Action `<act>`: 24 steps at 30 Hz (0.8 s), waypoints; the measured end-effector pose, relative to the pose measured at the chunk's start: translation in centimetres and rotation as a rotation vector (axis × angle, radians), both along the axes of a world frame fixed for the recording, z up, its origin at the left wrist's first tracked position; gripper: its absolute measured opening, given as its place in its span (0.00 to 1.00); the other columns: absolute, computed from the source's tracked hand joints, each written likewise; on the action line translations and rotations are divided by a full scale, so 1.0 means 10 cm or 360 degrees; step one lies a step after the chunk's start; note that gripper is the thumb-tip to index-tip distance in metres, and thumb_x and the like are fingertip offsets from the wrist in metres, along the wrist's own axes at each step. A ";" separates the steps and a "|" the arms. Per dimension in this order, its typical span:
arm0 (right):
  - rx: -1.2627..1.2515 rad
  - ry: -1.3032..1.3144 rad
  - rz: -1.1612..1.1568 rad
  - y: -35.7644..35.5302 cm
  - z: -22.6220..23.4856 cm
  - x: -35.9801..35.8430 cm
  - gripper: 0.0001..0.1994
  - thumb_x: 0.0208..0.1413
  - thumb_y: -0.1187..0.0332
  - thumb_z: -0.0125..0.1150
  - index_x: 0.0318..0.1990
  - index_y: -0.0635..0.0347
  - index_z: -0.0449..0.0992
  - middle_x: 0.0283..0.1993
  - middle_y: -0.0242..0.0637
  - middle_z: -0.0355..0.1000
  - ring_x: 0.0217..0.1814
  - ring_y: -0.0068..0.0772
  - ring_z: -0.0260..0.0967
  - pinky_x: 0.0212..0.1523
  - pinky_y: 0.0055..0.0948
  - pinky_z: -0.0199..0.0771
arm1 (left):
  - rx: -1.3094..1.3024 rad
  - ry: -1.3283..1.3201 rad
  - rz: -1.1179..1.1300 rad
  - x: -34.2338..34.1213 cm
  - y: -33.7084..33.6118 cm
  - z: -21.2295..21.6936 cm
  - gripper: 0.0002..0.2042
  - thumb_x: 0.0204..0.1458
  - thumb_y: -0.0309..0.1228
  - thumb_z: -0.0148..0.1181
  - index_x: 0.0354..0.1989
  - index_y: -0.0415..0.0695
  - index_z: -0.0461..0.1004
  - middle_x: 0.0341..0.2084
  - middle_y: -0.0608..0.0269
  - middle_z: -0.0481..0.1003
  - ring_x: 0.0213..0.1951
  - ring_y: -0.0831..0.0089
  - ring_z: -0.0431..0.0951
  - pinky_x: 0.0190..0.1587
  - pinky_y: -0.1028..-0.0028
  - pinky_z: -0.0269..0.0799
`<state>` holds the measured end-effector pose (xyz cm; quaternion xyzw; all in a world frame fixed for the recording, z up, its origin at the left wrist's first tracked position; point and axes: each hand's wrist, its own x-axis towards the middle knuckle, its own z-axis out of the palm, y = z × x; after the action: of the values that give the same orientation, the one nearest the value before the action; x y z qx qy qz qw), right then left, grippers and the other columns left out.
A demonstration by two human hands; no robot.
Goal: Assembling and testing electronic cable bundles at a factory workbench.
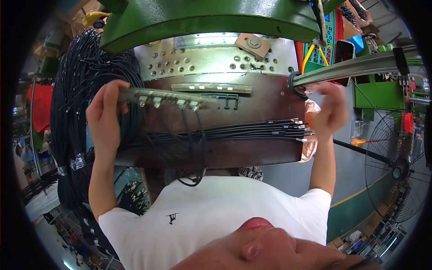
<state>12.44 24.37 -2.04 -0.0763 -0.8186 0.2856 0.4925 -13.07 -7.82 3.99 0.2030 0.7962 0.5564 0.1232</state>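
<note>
My left hand (pixel 105 110) grips one end of a long, narrow, pale strip (pixel 166 96), thumb and fingers closed on it. Several small shiny connector ends sit along the strip's lower edge, and black cables (pixel 198 148) hang from it in a loop, partly smeared by motion. Behind it, a similar strip (pixel 211 88) lies on the brown work surface (pixel 261 153). On the right, my right hand (pixel 330 108) is raised and blurred beside a black ring (pixel 294 83) around the near end of a metal rail (pixel 351 67); its fingers are too smeared to read.
A row of black cables (pixel 270 130) with metal ends lies across the bench. At left hangs a thick cable bundle (pixel 81 90). A green machine frame (pixel 211 20) spans above a perforated metal plate (pixel 207 60). A black fan (pixel 398 168) stands at right, near a control panel (pixel 330 36).
</note>
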 end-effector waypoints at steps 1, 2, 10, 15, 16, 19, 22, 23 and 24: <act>-0.0196 0.0141 -0.0318 0.22 -0.11 0.07 0.09 0.59 0.71 0.48 0.40 0.67 0.72 0.33 0.36 0.73 0.35 0.28 0.69 0.38 0.26 0.69 | 0.0000 0.0000 0.0022 0.08 -0.05 0.09 0.14 0.61 0.36 0.48 0.35 0.39 0.76 0.24 0.71 0.72 0.23 0.86 0.65 0.27 0.85 0.59; -0.0298 -0.0005 -0.0565 0.48 -0.17 0.09 0.09 0.59 0.71 0.49 0.41 0.68 0.72 0.35 0.37 0.72 0.34 0.27 0.67 0.38 0.26 0.69 | -0.0143 0.0159 -0.0038 0.14 -0.06 0.18 0.13 0.60 0.35 0.49 0.34 0.38 0.76 0.24 0.73 0.71 0.23 0.87 0.65 0.26 0.85 0.59; 0.0706 -0.1139 -0.0909 2.11 -1.08 -0.18 0.17 0.50 0.74 0.53 0.49 0.61 0.71 0.41 0.52 0.70 0.45 0.53 0.68 0.46 0.45 0.67 | -0.0213 0.1234 -0.0429 0.43 0.54 0.25 0.09 0.48 0.33 0.62 0.23 0.42 0.74 0.17 0.62 0.70 0.20 0.65 0.71 0.23 0.71 0.66; 0.0531 -0.0449 -0.0876 1.45 -0.43 0.11 0.11 0.56 0.72 0.54 0.46 0.63 0.74 0.37 0.44 0.73 0.39 0.40 0.71 0.44 0.36 0.70 | -0.0120 0.1434 -0.0552 0.52 0.77 0.09 0.09 0.45 0.37 0.65 0.25 0.46 0.75 0.16 0.65 0.69 0.18 0.67 0.69 0.20 0.73 0.63; 0.0531 -0.0448 -0.1082 1.39 -0.34 0.35 0.11 0.58 0.71 0.54 0.47 0.64 0.73 0.39 0.43 0.74 0.40 0.36 0.71 0.45 0.33 0.70 | -0.0110 0.1419 -0.0542 0.52 0.80 0.07 0.09 0.45 0.37 0.65 0.25 0.46 0.75 0.16 0.65 0.69 0.18 0.67 0.69 0.20 0.73 0.63; -0.0156 -0.0076 -0.1025 0.53 0.01 0.74 0.11 0.60 0.72 0.54 0.47 0.67 0.72 0.47 0.37 0.73 0.46 0.23 0.68 0.46 0.21 0.68 | 0.0180 0.1378 -0.0496 0.54 0.80 0.00 0.11 0.44 0.42 0.66 0.23 0.48 0.75 0.13 0.68 0.66 0.17 0.68 0.68 0.18 0.71 0.60; -0.0539 -0.0369 -0.0700 -0.23 0.07 1.34 0.10 0.59 0.66 0.56 0.34 0.65 0.73 0.32 0.30 0.67 0.32 0.22 0.61 0.35 0.21 0.61 | 0.0122 0.1419 -0.0568 0.51 0.88 -0.02 0.19 0.47 0.50 0.58 0.16 0.48 0.73 0.13 0.67 0.68 0.17 0.67 0.73 0.18 0.69 0.65; -0.0773 -0.0518 -0.0062 -0.51 0.09 1.35 0.17 0.57 0.56 0.56 0.32 0.64 0.74 0.30 0.31 0.67 0.31 0.25 0.61 0.32 0.24 0.61 | 0.0147 0.1367 -0.0569 0.50 0.89 -0.03 0.20 0.47 0.51 0.57 0.15 0.49 0.73 0.13 0.67 0.68 0.18 0.67 0.73 0.18 0.68 0.65; -0.0965 -0.0732 0.0538 -0.73 0.05 1.38 0.22 0.55 0.49 0.56 0.32 0.65 0.74 0.30 0.34 0.67 0.30 0.29 0.62 0.31 0.26 0.60 | 0.0173 0.1347 -0.0575 0.50 0.90 -0.05 0.20 0.47 0.51 0.57 0.15 0.49 0.73 0.13 0.67 0.68 0.18 0.67 0.73 0.18 0.68 0.65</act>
<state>26.25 17.03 -1.55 -0.1442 -0.7871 0.5661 0.1982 -8.09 1.17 3.53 0.5539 0.6980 0.4352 -0.1285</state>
